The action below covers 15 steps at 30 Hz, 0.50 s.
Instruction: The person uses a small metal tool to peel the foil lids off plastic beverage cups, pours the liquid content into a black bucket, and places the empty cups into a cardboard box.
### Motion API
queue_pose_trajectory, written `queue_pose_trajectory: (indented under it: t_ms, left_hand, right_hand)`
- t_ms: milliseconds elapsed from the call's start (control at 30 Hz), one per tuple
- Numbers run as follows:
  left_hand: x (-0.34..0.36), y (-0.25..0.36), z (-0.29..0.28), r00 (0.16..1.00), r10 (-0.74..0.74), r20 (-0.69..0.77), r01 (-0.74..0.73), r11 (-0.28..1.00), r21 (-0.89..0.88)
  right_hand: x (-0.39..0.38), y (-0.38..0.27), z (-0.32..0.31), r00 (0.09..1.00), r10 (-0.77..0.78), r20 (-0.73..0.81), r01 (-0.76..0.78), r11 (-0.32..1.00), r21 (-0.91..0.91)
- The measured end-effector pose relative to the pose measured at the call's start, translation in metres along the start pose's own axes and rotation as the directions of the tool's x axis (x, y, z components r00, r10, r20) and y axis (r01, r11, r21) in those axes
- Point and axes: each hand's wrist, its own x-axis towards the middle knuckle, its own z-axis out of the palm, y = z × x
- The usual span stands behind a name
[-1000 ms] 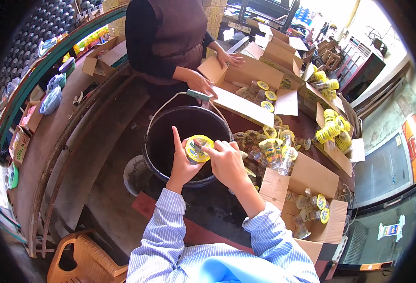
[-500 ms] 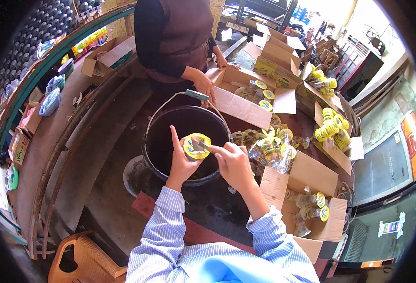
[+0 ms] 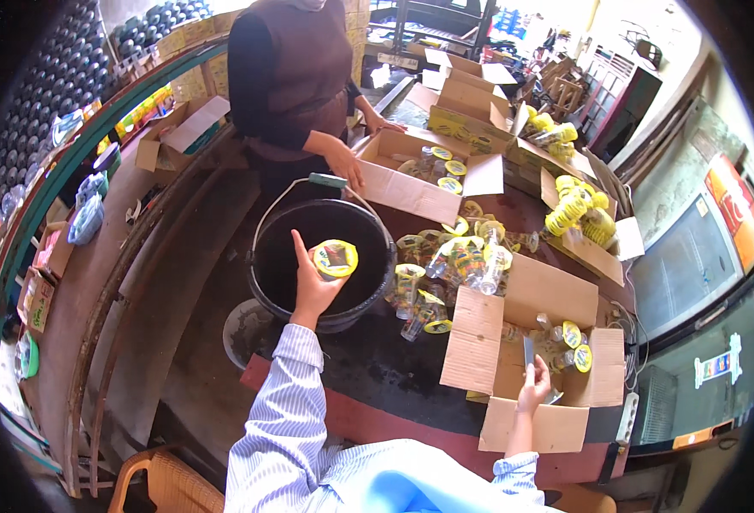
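Over the black bucket [image 3: 384, 282], my left hand [image 3: 310, 289] holds a plastic cup [image 3: 336, 258]. Its yellow-rimmed lid faces up, with a dark opening in the film; the index finger sticks out past the cup. My right hand [image 3: 534, 386] is closed around a knife [image 3: 528, 350] with a flat grey blade, over the near edge of an open cardboard box [image 3: 478, 338]. Inside that box, clear cups [image 3: 575, 346] with yellow lids lie on their sides. Between bucket and box lies a heap of yellow-lidded cups [image 3: 467, 256] with dark contents.
Across the table a person [image 3: 295, 77] in a brown apron rests both hands on another cardboard box [image 3: 411, 190] of cups. Stacked yellow cups [image 3: 575, 205] fill a box at right. A pale bucket [image 3: 244, 329] stands beside the black one. An orange chair [image 3: 167, 479] is at lower left.
My right hand has left the cup lid and moved right with the knife, down to the near box. My left hand still holds the cup over the bucket; the lid's opening now shows dark.
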Motion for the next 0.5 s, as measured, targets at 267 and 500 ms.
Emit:
queue_pose_trajectory:
  t_ms: [267,500]
  left_hand:
    - [0.016,0.014,-0.013,0.992,0.067,0.107,-0.083,0.983,0.161]
    - [0.04,0.003,-0.024,0.917,-0.004,0.398,-0.197,0.865,0.461]
  right_hand:
    - [0.0,0.039,-0.051,0.991,-0.003,-0.13,-0.006,0.998,-0.069]
    - [-0.001,0.038,-0.05,0.989,0.05,-0.142,-0.052,0.999,-0.011]
